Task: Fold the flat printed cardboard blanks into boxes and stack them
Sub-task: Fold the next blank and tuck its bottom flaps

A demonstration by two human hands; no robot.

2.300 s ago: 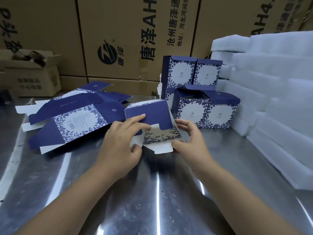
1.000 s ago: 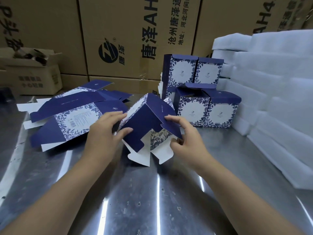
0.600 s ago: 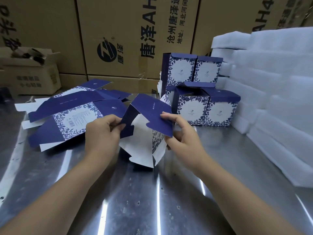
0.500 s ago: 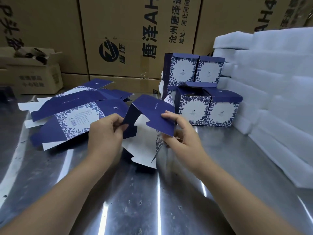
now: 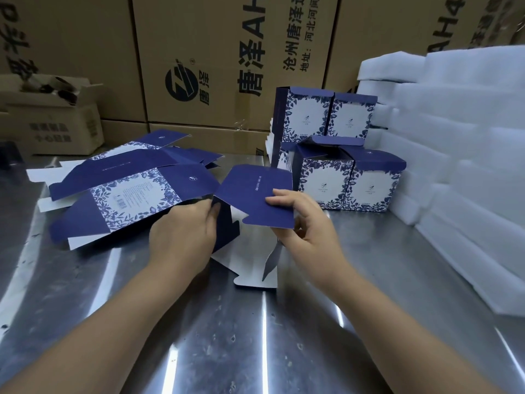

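- The left hand's fingers are curled and pressed together, pinching the left edge of the half-folded blank at the centre of the frame.
- The right hand's fingers pinch the same blank at its lower right corner. One fingertip lies on top of the navy panel and the others are curled beneath it.
- The half-folded blank is held up between the two hands. Its navy panel tilts toward the camera and its white inner flaps hang down to the table just below the hands. A line of small white print runs across the panel, too small to read.
- A pile of flat blanks lies on the table at centre left, just beside the left hand. The top one shows a floral border and a white label with fine print and a barcode.
- Folded boxes stand stacked in two tiers at centre right, just behind the right hand. Each has a small logo on a white face framed by blue leaves.
- White foam sheets are piled along the right edge.
- Brown cartons fill the top of the frame, printed with a round logo, "唐泽", "AH", "沧州唐泽" and "地址:河北河间".
- A small open carton sits at upper left; its print is upside down.
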